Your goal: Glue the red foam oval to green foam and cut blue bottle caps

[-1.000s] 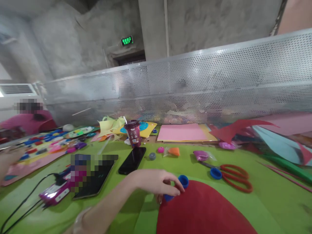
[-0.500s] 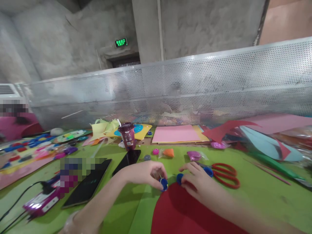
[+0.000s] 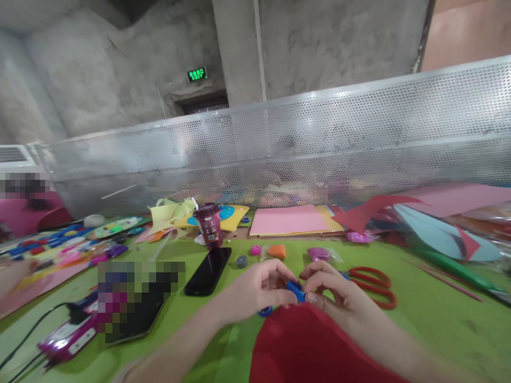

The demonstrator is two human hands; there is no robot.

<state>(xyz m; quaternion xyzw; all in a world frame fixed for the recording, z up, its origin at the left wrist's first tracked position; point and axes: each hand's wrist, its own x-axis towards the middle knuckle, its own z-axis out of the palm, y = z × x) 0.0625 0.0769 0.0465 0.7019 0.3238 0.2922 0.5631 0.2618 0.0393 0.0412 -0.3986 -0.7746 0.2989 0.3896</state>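
Fingers (image 3: 282, 269) of the left hand (image 3: 253, 290) and right hand (image 3: 345, 295) curled in, tips drawn together on a small blue piece (image 3: 296, 291) — both pinching it, as I see it. It's at the far edge of the red sheet (image 3: 303, 346); whether touching, can't tell. Second blue piece (image 3: 265, 311) under the left hand, by the sheet's rim. Orange-handled scissors (image 3: 375, 287) near the right hand — all on green tabletop (image 3: 443, 324).
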